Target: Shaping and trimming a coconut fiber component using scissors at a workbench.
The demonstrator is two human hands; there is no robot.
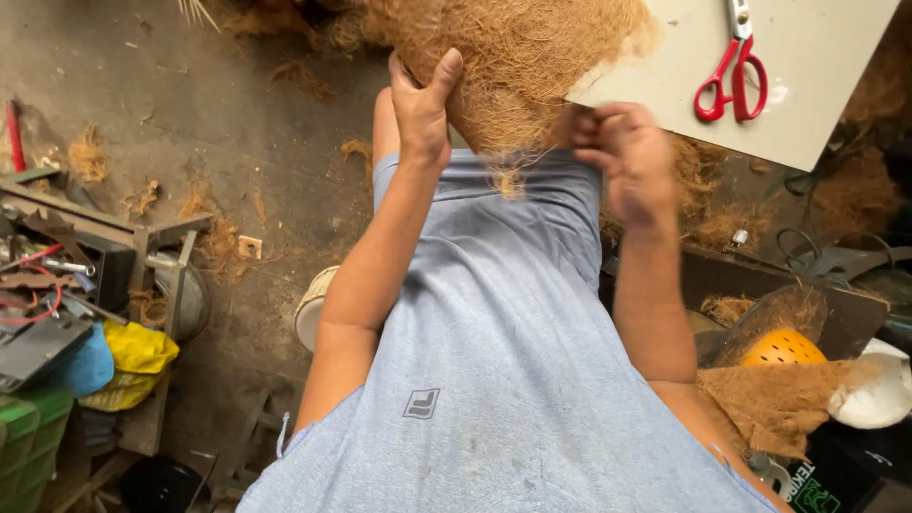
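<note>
On the far left, a green crate (pixel 27 442) holds things too dim to make out, and a cluttered rack (pixel 66 275) above it carries metal tools and red wire. The left hand (pixel 423 104) reaches forward with the arm nearly straight, its grip closed on the left edge of a brown coconut-fibre mat (pixel 518 57), thumb up on the fibre. The mat sits above the lap, partly over one pale board (pixel 817 66). The right hand (pixel 627 157) is bent at the wrist, fingers curled in a narrow grip pinching the mat's lower right edge. One pair of red scissors (pixel 731 81) lies on the board. At the right, a dark box (pixel 760 285) holds loose fibre and one yellow perforated ball (pixel 781 350).
</note>
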